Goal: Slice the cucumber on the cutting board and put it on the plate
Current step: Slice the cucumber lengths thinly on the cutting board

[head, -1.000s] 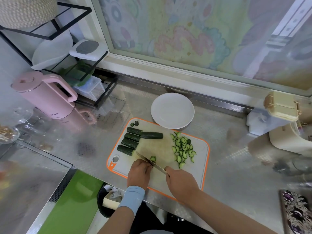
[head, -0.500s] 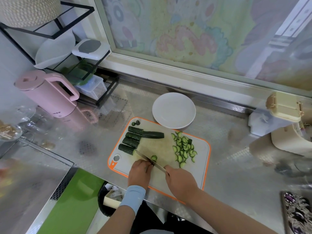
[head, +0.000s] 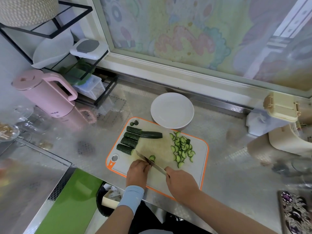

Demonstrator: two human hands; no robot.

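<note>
A white cutting board (head: 199,168) with an orange rim lies on the steel counter. Several dark green cucumber lengths (head: 130,141) lie in a row at its left. A pile of thin half-moon slices (head: 182,148) lies at its right. My right hand (head: 180,184) grips a knife (head: 151,162), its blade slanting up-left across the board. My left hand (head: 137,173) has its fingers curled on a cucumber piece by the blade; most of that piece is hidden. One fresh slice (head: 152,157) lies just beyond the blade. The white plate (head: 172,110) stands behind the board with nothing on it.
A pink kettle (head: 45,95) and a black wire rack (head: 70,65) with containers stand at the back left. A beige lidded box (head: 281,108) sits at the right. Two cucumber ends (head: 134,123) lie at the board's far left corner. A patterned object (head: 297,215) lies at the lower right.
Both hands and the knife stay at the same spot on the board. The view has shifted only slightly.
</note>
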